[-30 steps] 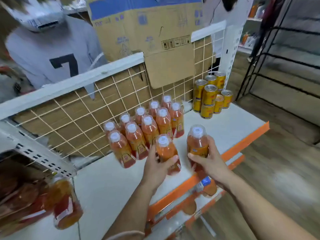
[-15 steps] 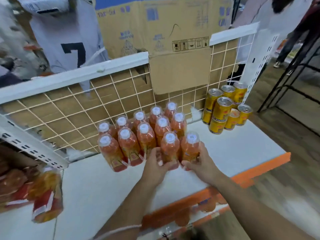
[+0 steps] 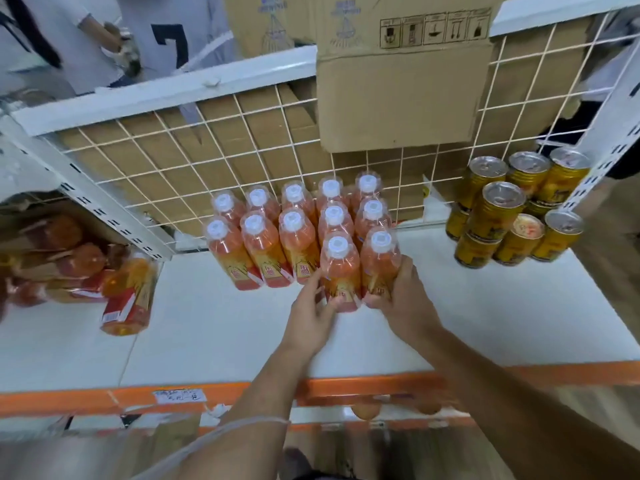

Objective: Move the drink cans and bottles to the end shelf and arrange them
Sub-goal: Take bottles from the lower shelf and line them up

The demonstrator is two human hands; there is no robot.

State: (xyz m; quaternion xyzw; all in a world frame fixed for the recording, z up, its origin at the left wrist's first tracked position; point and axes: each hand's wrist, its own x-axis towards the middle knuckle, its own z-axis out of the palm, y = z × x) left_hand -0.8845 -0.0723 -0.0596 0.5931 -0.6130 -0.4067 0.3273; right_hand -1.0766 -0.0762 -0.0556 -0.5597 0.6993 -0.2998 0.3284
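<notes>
Left hand (image 3: 313,308) is gripping the left front bottle (image 3: 339,268); right hand (image 3: 407,301) is gripping the right front bottle (image 3: 380,263), side by side mid-shelf (image 3: 207,337).

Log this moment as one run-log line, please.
left hand: grips front bottle | right hand: grips neighbouring bottle | both on shelf, against bottle block | cans: stacked at right

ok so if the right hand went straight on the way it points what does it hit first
The right hand grips the front right bottle. Pushed farther back, that bottle would probably meet the second-row bottle just behind it first. The gap between them is unclear.
</notes>
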